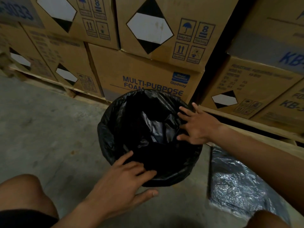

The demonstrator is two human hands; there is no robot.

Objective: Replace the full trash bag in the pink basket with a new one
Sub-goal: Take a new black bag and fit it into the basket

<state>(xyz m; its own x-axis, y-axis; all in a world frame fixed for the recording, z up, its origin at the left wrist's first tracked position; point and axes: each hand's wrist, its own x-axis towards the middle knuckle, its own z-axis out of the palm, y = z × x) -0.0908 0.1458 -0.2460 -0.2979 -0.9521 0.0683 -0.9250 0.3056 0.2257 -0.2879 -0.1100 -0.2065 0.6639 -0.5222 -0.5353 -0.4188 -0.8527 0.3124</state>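
Note:
A black trash bag (pixel 125 125) lines a round basket on the concrete floor, its top folded down over the rim so that the basket itself is hidden. My left hand (pixel 120 181) rests on the near rim with its fingers spread over the plastic. Across the opening, my right hand (pixel 195 125) lies flat on the right rim, fingers apart and pointing into the bag. Neither hand grips anything. A second black plastic bag (pixel 236 181), shiny and crumpled, lies on the floor to the right of the basket.
Stacked cardboard cartons (pixel 144 69) on wooden pallets (pixel 69 89) stand close behind the basket, and more cartons (pixel 256 89) rise at the right. Bare concrete floor (pixel 46 132) stretches to the left. My knees show at the bottom corners.

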